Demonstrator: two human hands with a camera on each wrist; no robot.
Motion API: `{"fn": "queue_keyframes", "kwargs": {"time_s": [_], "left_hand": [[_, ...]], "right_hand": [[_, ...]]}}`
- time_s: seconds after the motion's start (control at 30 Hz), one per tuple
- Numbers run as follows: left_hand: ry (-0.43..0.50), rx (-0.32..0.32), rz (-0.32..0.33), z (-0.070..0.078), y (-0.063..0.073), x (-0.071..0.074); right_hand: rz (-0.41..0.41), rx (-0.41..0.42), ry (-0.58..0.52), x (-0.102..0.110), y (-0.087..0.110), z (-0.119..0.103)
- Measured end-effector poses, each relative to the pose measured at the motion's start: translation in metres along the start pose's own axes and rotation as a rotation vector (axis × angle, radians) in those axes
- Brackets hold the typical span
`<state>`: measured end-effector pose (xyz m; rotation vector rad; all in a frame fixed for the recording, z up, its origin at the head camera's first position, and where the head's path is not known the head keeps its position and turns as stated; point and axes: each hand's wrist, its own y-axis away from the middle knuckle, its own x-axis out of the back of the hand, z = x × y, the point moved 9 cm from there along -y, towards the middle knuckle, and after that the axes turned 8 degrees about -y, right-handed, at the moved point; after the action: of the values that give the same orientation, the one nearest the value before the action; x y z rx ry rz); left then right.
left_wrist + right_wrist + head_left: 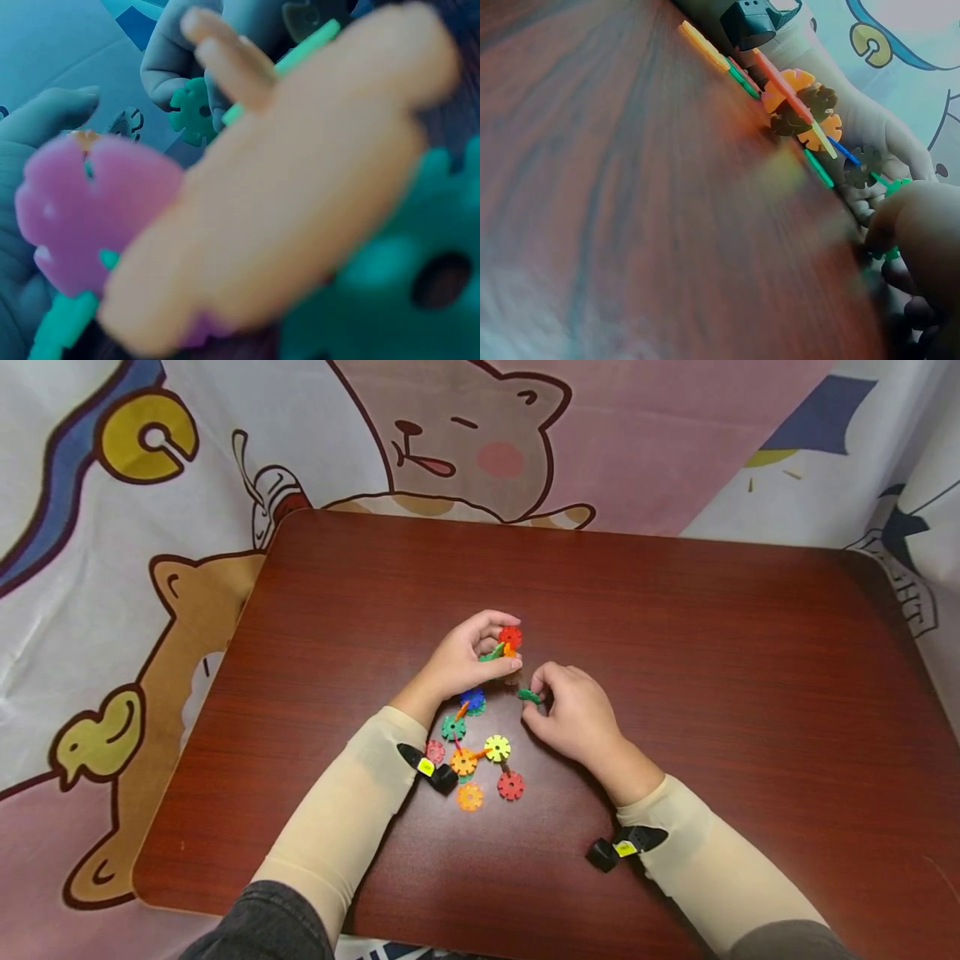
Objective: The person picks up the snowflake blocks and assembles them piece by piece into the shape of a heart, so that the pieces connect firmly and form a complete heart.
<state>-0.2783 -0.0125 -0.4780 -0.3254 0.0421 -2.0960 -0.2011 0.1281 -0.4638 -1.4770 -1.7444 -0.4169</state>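
Observation:
My left hand (459, 658) holds a small group of notched plastic discs, with a red disc (510, 636) on top and orange and green ones below it. To its right, my right hand (577, 714) pinches a green notched disc (528, 696) between thumb and fingers. A small gap separates that disc from the left hand's group in the head view. In the left wrist view, the green disc (193, 112) shows behind a large blurred disc. Below the left hand lie linked discs: blue (473, 699), green (453, 727), orange (462, 762), yellow (497, 747) and red (511, 786).
An orange disc (470, 797) lies nearest me, and a pink disc (435, 752) sits by the left wrist's black camera (444, 778). Everything rests on a dark red-brown wooden table (712, 693). A cartoon-print cloth (637, 443) hangs behind it.

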Motion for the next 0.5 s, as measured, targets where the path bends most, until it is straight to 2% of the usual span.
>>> {"fn": "queue_keyframes", "kwargs": {"time_s": [0.13,0.37,0.5], "left_hand": [[0.004,0.000,-0.018,-0.001,-0.001,-0.002],[-0.024,0.040,0.018,-0.002,-0.002,0.001],[-0.030,0.068,0.029,-0.003,-0.002,0.001]], "right_hand": [[0.055,0.070,-0.049,0.003,0.001,-0.003],[0.094,0.175,-0.157,0.001,0.004,-0.009],[0.131,0.209,-0.192,0.002,0.004,-0.011]]}}
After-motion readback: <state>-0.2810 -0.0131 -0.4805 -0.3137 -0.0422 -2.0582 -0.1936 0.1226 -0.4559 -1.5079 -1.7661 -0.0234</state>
